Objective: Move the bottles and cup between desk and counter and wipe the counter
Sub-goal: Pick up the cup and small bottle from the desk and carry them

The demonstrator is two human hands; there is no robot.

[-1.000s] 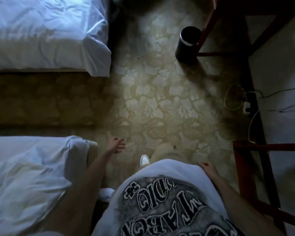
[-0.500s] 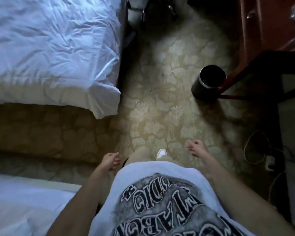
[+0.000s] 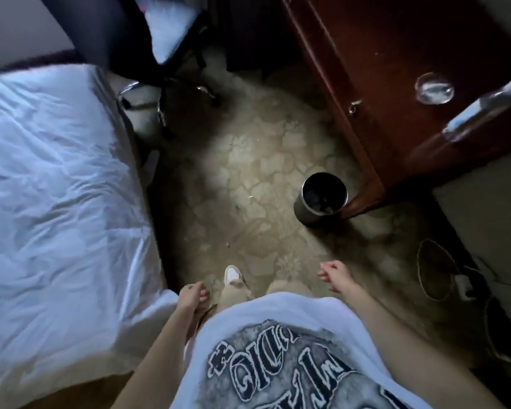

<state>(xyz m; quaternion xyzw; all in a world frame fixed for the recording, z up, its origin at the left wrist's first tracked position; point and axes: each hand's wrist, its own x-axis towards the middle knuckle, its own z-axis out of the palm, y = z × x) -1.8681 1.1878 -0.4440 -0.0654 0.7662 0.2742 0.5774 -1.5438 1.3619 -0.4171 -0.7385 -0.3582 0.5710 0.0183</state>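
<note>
- Two bare hands hang at the person's sides over the patterned carpet (image 3: 248,178), and neither one holds anything.
- The left hand (image 3: 193,296) sits low beside the hip, its fingers loosely curled and relaxed, just by the corner of the white bed (image 3: 56,187).
- The right hand (image 3: 335,276) is a little further forward, its fingers also loosely curled around nothing, well apart from the desk.
- The dark red wooden desk (image 3: 396,69) fills the upper right, its near corner ending just beside a dark cylindrical waste bin (image 3: 322,197) that stands upright on the carpet.
- On the desk top lies a clear plastic bottle (image 3: 484,109), blurred and on its side or steeply tilted; which of the two is hard to tell.
- Just beside that bottle, nearer the desk's middle, is a round clear glass piece (image 3: 434,88); whether it is the cup seen from above or a dish is unclear.
- A black office chair (image 3: 136,33) with a chrome base stands at the top, between the bed and the desk.
- White cables (image 3: 437,270) lie coiled on the floor at the right, near a small plug block.
- One white shoe (image 3: 233,274) points forward on the carpet between the two hands, below a white printed T-shirt (image 3: 278,349).
</note>
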